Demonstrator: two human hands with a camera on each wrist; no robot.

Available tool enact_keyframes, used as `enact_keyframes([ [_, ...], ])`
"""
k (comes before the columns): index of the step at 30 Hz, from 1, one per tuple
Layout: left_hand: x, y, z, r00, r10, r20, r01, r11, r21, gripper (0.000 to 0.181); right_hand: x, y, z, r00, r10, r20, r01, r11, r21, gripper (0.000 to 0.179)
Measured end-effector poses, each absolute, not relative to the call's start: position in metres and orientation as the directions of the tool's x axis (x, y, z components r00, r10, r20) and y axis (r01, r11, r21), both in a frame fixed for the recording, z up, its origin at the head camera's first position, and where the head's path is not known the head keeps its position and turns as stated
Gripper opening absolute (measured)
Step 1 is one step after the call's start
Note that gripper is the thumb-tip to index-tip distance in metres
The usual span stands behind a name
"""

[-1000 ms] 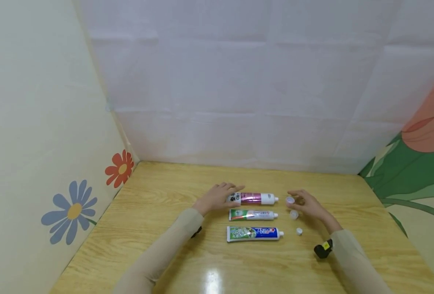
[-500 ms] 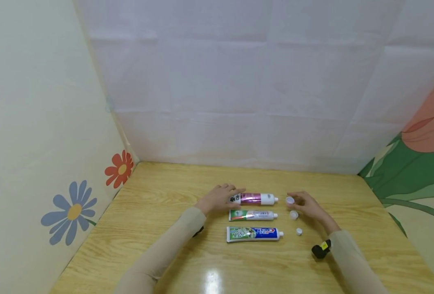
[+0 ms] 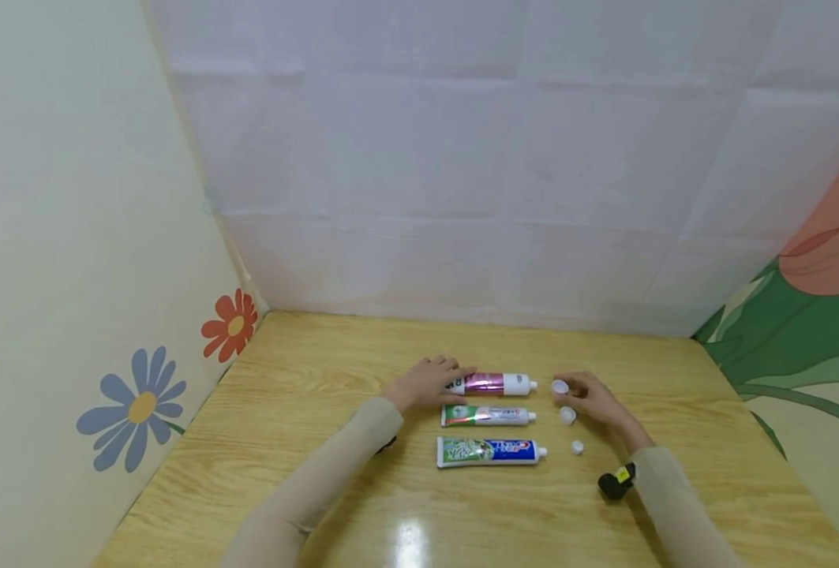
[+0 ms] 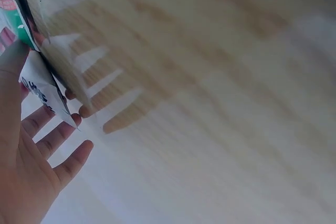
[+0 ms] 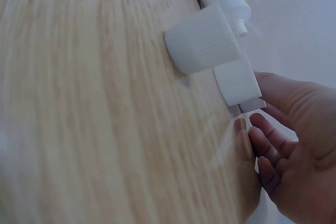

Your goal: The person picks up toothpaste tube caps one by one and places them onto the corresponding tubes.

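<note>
Shifted slightly right with left hand, spread over the left end of the far tube, laid left-to-right on the tabletop, pointing rightward toward the far cap, pinched by the right hand.

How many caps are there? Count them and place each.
3: the far cap right of the pink tube, the middle cap right of the middle tube, the near cap right of the blue-and-green tube.
</note>
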State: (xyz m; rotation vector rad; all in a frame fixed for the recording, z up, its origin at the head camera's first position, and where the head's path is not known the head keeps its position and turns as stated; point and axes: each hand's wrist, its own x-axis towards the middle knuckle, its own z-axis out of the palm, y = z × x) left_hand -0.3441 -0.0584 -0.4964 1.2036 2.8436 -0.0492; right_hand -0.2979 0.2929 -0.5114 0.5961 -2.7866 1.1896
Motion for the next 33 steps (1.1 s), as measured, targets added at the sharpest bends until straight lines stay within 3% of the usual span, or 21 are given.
enact_keyframes([
  [4,-0.344,-0.056,-0.497,-0.692,0.719,-0.063,0.721,0.692,-0.019,0.074,-0.298,0.293,-0.513,-0.929,-0.304,0.209,-0.36,0.62,-0.698,0.039],
  [13,-0.344,-0.051,-0.498,-0.692,0.719,-0.067,0.722,0.69,-0.053,0.073,-0.295,0.289,-0.51,-0.969,-0.235,0.081,-0.206,0.574,-0.793,0.046],
  [33,-0.342,-0.046,-0.49,-0.661,0.749,-0.055,0.751,0.659,-0.054,0.071,-0.294,0.29,-0.512,-0.984,-0.176,0.011,-0.121,0.625,-0.772,0.045],
])
